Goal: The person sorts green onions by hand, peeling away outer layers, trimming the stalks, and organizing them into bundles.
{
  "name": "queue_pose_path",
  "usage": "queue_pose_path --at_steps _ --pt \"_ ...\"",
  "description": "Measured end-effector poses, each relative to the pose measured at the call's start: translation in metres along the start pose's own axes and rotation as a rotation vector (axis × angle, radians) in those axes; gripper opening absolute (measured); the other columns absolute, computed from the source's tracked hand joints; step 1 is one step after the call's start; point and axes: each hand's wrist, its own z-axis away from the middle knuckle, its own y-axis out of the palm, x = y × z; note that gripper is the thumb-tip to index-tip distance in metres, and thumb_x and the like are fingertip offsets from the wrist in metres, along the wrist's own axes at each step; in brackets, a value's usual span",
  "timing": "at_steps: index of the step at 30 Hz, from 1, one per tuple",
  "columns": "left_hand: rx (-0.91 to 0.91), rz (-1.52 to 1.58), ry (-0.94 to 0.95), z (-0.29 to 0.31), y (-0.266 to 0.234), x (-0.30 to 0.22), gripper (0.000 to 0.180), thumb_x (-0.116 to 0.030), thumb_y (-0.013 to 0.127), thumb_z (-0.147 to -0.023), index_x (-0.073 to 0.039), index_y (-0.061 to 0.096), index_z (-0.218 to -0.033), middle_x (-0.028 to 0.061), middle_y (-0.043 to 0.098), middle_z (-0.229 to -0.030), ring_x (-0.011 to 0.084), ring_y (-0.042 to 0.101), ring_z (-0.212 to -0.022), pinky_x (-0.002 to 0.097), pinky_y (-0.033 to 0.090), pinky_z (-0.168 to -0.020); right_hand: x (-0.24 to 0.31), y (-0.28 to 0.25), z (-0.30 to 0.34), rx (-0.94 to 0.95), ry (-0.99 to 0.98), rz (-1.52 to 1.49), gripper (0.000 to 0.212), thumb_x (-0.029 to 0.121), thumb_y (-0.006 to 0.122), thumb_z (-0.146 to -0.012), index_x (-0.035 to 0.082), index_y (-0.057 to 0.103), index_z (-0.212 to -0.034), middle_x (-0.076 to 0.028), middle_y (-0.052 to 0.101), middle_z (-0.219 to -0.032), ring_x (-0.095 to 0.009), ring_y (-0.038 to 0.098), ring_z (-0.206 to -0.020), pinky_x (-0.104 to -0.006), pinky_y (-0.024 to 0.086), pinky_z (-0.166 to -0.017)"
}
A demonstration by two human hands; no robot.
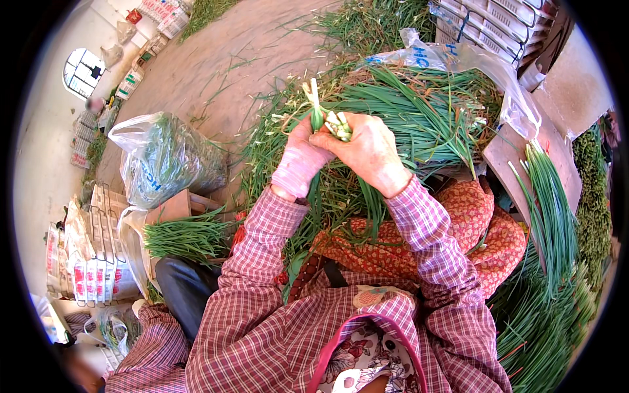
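In front of my chest both hands are together, working at garlic chives. My left hand, with a pinkish wrap over the palm and wrist, is closed on a few chives whose pale ends point up. Pressed against it, my right hand grips a small bunch of chives by the whitish cut ends. Green leaves hang below the hands toward my lap. Just beyond the right hand lies a big heap of loose chives mixed with dry brown trimmings.
A clear plastic bag of greens stands on the floor at left, near a pile of cut chives. Sorted chives lie on a board at right. Stacked crates stand at left. Another person's sleeve shows lower left.
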Motion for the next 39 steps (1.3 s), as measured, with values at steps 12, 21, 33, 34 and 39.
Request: queue_pose_path --at_steps 12,21,33,34,39 --pt "0.097 -0.007 -0.050 0.004 0.002 0.002 0.022 -0.025 0.041 -0.095 -0.008 0.054 -0.101 0.0081 0.061 -0.097 0.0229 0.059 -0.089 0.0413 0.049 -0.082 -0.005 0.006 0.002 0.039 0.039 -0.117 0.026 0.030 0.071 -0.074 0.005 0.067 -0.082 -0.011 0.062 -0.065 -0.016 0.059 -0.056 -0.0315 0.046 -0.055" --pt "-0.209 -1.050 0.263 0.021 0.048 0.000 0.018 -0.014 0.059 -0.084 -0.006 0.054 -0.099 0.0010 0.055 -0.083 0.0124 0.052 -0.065 0.0258 0.045 -0.061 -0.032 0.001 -0.003 -0.091 0.082 -0.459 0.018 0.026 0.069 -0.077 0.009 0.067 -0.082 -0.006 0.062 -0.063 -0.012 0.056 -0.056 -0.0289 0.045 -0.054" --pt "-0.342 -0.773 0.719 0.032 0.059 -0.082 0.014 -0.013 0.058 -0.087 -0.007 0.052 -0.098 0.0044 0.057 -0.078 0.0146 0.055 -0.066 0.0283 0.046 -0.061 -0.024 0.007 0.020 0.000 0.126 -0.306 0.013 0.024 0.069 -0.079 0.013 0.067 -0.087 -0.004 0.066 -0.071 -0.011 0.060 -0.060 -0.0277 0.047 -0.053" --pt "-0.365 -0.803 0.839 0.038 0.072 -0.091 0.013 -0.013 0.057 -0.087 -0.007 0.053 -0.098 0.0036 0.058 -0.076 0.0130 0.055 -0.064 0.0262 0.046 -0.058 -0.032 0.005 0.019 -0.065 0.019 -0.394 0.016 0.021 0.069 -0.080 0.011 0.066 -0.092 0.000 0.064 -0.071 -0.006 0.056 -0.059 -0.0239 0.044 -0.050" --pt "-0.736 -1.483 0.922 0.080 0.065 -0.110 0.017 -0.012 0.065 -0.081 -0.006 0.062 -0.098 0.0015 0.061 -0.077 0.0045 0.047 -0.056 0.0191 0.040 -0.050 -0.041 -0.023 0.022 -0.222 0.089 -0.570 0.022 0.015 0.067 -0.083 0.008 0.062 -0.103 0.005 0.054 -0.068 -0.002 0.045 -0.054 -0.0180 0.037 -0.045"
